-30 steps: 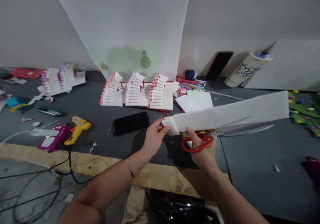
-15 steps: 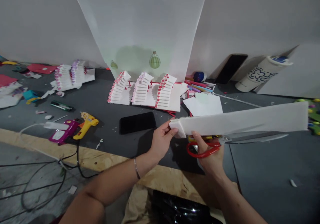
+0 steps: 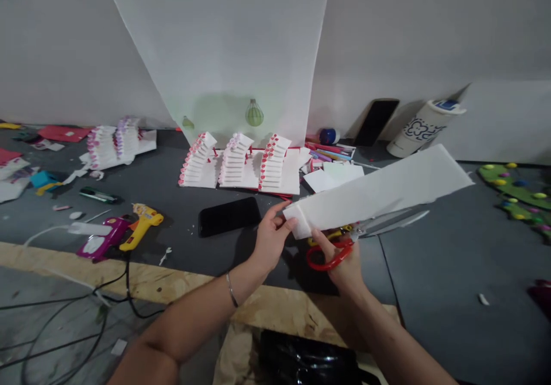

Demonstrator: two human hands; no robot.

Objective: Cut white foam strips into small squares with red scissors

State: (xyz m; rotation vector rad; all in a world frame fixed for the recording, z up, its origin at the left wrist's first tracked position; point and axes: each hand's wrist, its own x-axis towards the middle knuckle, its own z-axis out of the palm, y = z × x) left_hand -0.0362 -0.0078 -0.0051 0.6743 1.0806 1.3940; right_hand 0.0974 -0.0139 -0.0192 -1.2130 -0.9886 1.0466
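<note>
A long white strip (image 3: 387, 190), like foam sheet or thick paper, slants up to the right above the dark tabletop. At its left end, my left hand (image 3: 274, 236) pinches the strip together with a small white piece (image 3: 298, 221) lying across it. Red-handled scissors (image 3: 333, 256) are in my right hand (image 3: 344, 267), with fingers through the handle and blades pointing right, under the strip's lower edge. My right thumb touches the strip near the small piece. Whether the blades are parted I cannot make out. Just left of my left hand lies a black phone (image 3: 229, 217).
Behind stand white fan-like pieces with red and pink tips (image 3: 232, 164). Two glue guns, one yellow (image 3: 142, 227) and one purple (image 3: 103, 238), lie left with cables. A tumbler (image 3: 424, 129) and a leaning phone (image 3: 376, 122) stand back right. Green dotted pieces (image 3: 514, 187) lie right.
The strip's right end has tilted upward and turned, and the scissors have shifted with it. Both hands keep their holds. The camera view swung right and left again.
</note>
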